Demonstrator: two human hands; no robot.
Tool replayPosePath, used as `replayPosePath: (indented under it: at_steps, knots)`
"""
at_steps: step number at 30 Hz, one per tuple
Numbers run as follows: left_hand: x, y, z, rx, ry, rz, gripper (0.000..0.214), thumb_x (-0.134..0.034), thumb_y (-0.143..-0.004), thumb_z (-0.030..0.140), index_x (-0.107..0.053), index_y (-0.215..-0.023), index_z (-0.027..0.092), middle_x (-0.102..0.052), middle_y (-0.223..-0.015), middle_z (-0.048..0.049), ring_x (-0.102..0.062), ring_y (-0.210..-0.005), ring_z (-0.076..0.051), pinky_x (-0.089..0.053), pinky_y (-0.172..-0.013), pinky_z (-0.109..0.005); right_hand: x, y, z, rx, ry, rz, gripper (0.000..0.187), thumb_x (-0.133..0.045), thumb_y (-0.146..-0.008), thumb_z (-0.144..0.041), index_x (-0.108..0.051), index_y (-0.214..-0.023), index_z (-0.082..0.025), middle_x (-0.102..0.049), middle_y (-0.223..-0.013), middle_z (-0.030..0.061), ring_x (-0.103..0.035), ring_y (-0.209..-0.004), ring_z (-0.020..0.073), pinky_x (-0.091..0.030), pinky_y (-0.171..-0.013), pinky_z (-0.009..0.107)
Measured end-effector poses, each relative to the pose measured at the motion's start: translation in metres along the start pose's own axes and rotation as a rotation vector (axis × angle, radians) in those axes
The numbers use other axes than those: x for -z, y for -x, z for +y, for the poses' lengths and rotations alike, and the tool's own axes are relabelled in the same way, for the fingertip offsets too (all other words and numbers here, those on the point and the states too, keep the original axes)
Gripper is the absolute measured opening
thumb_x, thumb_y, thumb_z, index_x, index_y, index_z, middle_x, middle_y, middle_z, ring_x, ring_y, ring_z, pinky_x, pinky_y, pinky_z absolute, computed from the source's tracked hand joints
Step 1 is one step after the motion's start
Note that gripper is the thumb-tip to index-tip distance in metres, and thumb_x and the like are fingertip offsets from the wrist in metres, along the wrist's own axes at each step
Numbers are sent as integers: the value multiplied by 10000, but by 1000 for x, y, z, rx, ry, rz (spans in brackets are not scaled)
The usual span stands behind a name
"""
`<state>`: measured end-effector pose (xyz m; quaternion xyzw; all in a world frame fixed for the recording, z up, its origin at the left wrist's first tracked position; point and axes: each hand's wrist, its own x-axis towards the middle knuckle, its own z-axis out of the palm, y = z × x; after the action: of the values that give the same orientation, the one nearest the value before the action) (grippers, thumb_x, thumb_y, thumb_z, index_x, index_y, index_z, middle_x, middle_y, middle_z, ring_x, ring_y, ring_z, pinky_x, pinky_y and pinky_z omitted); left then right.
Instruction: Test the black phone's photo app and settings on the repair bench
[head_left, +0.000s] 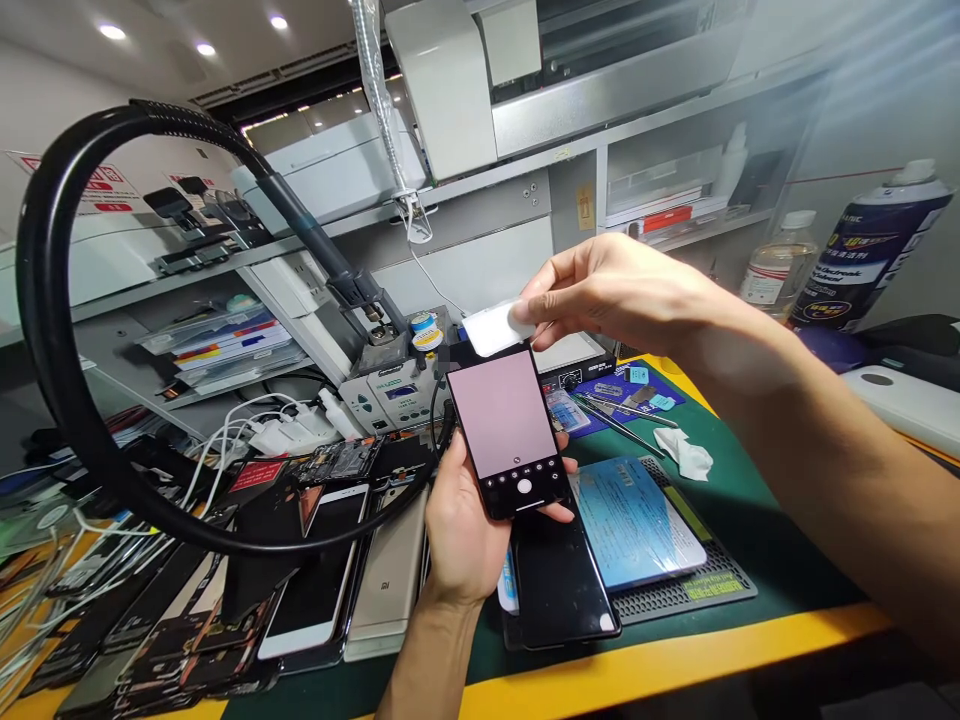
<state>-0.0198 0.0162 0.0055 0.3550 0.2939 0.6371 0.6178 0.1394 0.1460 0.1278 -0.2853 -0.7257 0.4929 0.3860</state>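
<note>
My left hand [465, 530] is wrapped round a black smartphone [510, 430], held upright and facing me. Its screen shows a camera app with a plain pinkish picture and a white shutter button. Between thumb and fingers, my right hand [577, 290] pinches a small white flat piece [491, 328] at the phone's top edge. Whether that piece touches the phone, I cannot tell. Beneath my left hand, a second black phone [566, 575] lies on the bench, partly over a blue packet [634, 525].
A thick black hose [45, 330] loops across the left side. Several phones, such as a white-framed phone [319, 570], lie below it. Behind stands a soldering station [390, 400]. Tweezers [619, 425] and a crumpled tissue [684, 453] lie right; a spray can [870, 245] stands beyond.
</note>
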Motion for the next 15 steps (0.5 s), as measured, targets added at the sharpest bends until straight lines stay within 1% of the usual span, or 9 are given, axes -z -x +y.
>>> replayPosePath:
  at_steps: [4,7,15]
  knots:
    - [1,0,0,-7,-4,5,653,-240,-1064,507,-536,-1455,76,-755,-1148,-253,-747,-959,-385,-623,-603,-433,-2,2,-2,2,-1,12,124,-884,-749,-222,-789,-683,-178,-762,-726,79,-735,-629,163,-620,-639,237]
    - [1,1,-1,-11,-12,9,660,-232,-1065,508,-526,-1460,69,-755,-1147,-259,-748,-964,-393,-623,-599,-435,-2,2,-2,-7,4,21,126,-878,-757,-223,-791,-678,-176,-755,-717,83,-725,-617,163,-623,-622,240]
    - [0,1,0,-16,-25,9,665,-236,-1062,517,-530,-1446,60,-754,-1143,-266,-752,-962,-397,-624,-592,-427,-1,-1,2,5,-73,-13,111,-884,-706,-216,-788,-664,-179,-754,-718,72,-724,-639,165,-638,-640,246]
